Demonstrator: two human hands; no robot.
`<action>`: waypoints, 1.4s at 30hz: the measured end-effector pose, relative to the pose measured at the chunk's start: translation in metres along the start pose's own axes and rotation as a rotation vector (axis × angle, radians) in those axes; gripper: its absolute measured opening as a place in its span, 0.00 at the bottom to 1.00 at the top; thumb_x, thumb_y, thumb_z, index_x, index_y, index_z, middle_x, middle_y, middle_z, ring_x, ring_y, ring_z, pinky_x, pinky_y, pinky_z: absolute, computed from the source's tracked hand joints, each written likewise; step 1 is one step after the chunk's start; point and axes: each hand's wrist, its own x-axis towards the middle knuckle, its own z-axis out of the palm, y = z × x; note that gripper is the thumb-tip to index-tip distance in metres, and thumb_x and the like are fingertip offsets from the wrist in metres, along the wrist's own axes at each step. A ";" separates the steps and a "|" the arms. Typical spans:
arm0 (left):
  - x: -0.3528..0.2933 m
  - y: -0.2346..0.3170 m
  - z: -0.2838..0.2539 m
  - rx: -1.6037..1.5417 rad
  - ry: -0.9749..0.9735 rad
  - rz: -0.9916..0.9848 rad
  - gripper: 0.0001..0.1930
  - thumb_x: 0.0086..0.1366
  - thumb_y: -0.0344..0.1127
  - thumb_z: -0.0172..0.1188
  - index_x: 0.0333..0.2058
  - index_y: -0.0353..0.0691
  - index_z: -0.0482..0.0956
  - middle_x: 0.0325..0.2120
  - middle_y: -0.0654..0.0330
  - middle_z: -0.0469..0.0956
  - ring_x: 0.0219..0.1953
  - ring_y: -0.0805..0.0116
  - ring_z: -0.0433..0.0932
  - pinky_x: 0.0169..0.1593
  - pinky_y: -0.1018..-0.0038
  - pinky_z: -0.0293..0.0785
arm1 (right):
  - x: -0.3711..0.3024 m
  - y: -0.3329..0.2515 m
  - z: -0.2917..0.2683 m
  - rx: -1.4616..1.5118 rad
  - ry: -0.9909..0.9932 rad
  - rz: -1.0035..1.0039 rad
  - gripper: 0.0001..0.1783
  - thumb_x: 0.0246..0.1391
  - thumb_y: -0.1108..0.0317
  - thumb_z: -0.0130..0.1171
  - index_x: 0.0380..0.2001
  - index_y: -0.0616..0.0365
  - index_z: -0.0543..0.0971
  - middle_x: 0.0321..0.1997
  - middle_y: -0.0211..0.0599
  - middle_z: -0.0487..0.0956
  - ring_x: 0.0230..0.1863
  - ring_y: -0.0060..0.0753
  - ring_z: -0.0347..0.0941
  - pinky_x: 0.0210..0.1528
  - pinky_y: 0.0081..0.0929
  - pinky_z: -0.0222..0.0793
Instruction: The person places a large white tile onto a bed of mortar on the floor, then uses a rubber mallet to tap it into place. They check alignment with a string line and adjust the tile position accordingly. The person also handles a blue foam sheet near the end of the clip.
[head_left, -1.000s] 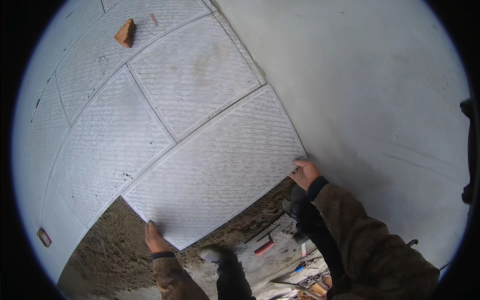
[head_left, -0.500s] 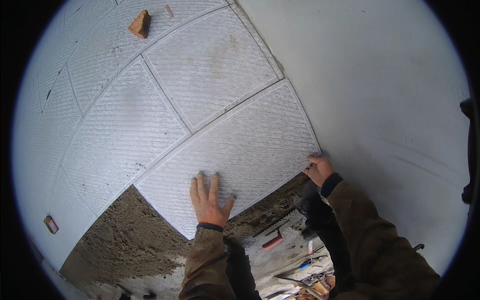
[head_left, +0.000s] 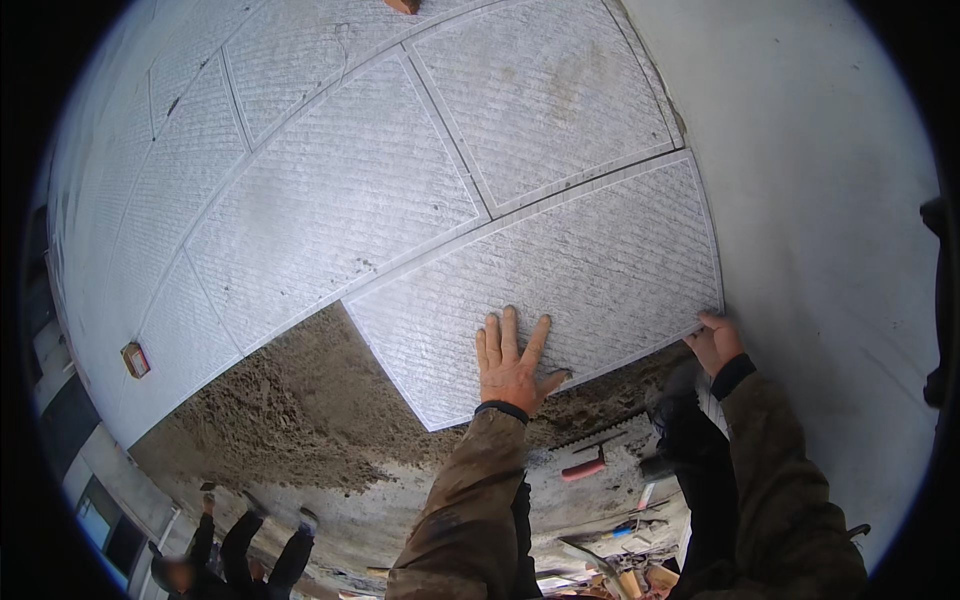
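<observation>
A large grey floor tile (head_left: 600,250) with a ribbed, textured face and a pale border lies against the tiles beyond it. My left hand (head_left: 512,368) rests flat on its near part, fingers spread. At its near right corner, beside the wall, my right hand (head_left: 714,343) pinches the edge between thumb and fingers; the fingers underneath are hidden. Brown mortar bed (head_left: 300,400) shows to the left of the tile and along its near edge.
A red-handled notched trowel (head_left: 584,468) lies near my legs, with tools and scraps (head_left: 625,550) behind it. A pale wall (head_left: 810,200) rises on the right. A small box (head_left: 135,360) sits on the laid tiles at left. Another person (head_left: 215,560) is at lower left.
My view has swung, so the tiles and both hands sit farther right in the picture. Another person has come into view at lower left. Both hands keep their places on the tile.
</observation>
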 end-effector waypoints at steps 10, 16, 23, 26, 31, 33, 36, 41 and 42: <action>0.003 0.010 0.000 0.053 0.010 -0.024 0.55 0.41 0.55 0.84 0.70 0.62 0.68 0.74 0.39 0.51 0.76 0.31 0.45 0.76 0.38 0.43 | -0.008 0.004 0.014 -0.055 0.083 -0.052 0.28 0.72 0.68 0.47 0.70 0.67 0.60 0.73 0.48 0.63 0.72 0.50 0.62 0.74 0.53 0.60; 0.003 0.009 -0.004 0.044 0.017 -0.037 0.55 0.41 0.55 0.84 0.70 0.64 0.68 0.74 0.40 0.52 0.76 0.31 0.47 0.75 0.37 0.45 | -0.031 0.015 0.011 -0.475 0.381 -0.072 0.29 0.70 0.62 0.58 0.67 0.64 0.65 0.64 0.47 0.70 0.62 0.46 0.71 0.63 0.49 0.73; 0.002 0.006 -0.008 -0.007 0.061 -0.031 0.52 0.41 0.50 0.85 0.68 0.59 0.71 0.73 0.40 0.54 0.75 0.32 0.50 0.74 0.37 0.49 | -0.038 0.049 0.002 -1.180 0.519 -0.833 0.26 0.60 0.60 0.71 0.54 0.64 0.75 0.45 0.38 0.76 0.40 0.32 0.75 0.42 0.34 0.77; -0.008 -0.022 -0.016 -0.067 0.279 -0.125 0.48 0.46 0.41 0.83 0.68 0.52 0.70 0.72 0.40 0.55 0.74 0.35 0.52 0.73 0.40 0.53 | -0.032 0.041 -0.004 -0.408 0.521 -0.250 0.21 0.62 0.59 0.69 0.48 0.63 0.76 0.46 0.38 0.75 0.41 0.33 0.75 0.45 0.36 0.78; -0.047 -0.100 -0.028 -0.039 0.646 -0.598 0.42 0.66 0.40 0.70 0.73 0.40 0.58 0.70 0.41 0.56 0.71 0.38 0.57 0.70 0.43 0.62 | -0.011 0.040 -0.001 -0.279 0.436 -0.199 0.18 0.66 0.59 0.65 0.48 0.62 0.75 0.50 0.37 0.75 0.49 0.36 0.73 0.58 0.46 0.73; -0.062 -0.115 -0.019 -0.026 0.621 -0.712 0.42 0.66 0.43 0.69 0.72 0.38 0.58 0.69 0.41 0.56 0.71 0.37 0.57 0.69 0.42 0.62 | -0.003 0.038 0.000 -0.264 0.433 -0.192 0.16 0.67 0.60 0.63 0.49 0.60 0.76 0.50 0.36 0.76 0.51 0.36 0.73 0.61 0.48 0.70; -0.072 -0.116 0.006 -0.101 0.611 -0.651 0.53 0.61 0.54 0.73 0.74 0.36 0.53 0.71 0.40 0.52 0.73 0.38 0.53 0.71 0.41 0.59 | 0.000 0.034 -0.002 -0.220 0.358 -0.202 0.14 0.69 0.60 0.61 0.50 0.58 0.77 0.51 0.33 0.79 0.52 0.34 0.74 0.61 0.49 0.67; -0.073 -0.115 0.021 -0.143 0.664 -0.595 0.60 0.56 0.61 0.75 0.75 0.36 0.50 0.72 0.40 0.50 0.74 0.39 0.51 0.72 0.39 0.56 | -0.008 0.032 -0.003 -0.200 0.335 -0.208 0.14 0.69 0.61 0.61 0.52 0.56 0.77 0.55 0.31 0.79 0.55 0.33 0.74 0.58 0.42 0.67; -0.074 -0.116 0.020 -0.163 0.653 -0.617 0.60 0.56 0.61 0.75 0.75 0.36 0.50 0.72 0.41 0.50 0.74 0.39 0.50 0.73 0.39 0.55 | -0.010 0.033 -0.002 -0.223 0.287 -0.228 0.15 0.69 0.61 0.62 0.53 0.56 0.77 0.56 0.33 0.79 0.56 0.34 0.74 0.60 0.44 0.66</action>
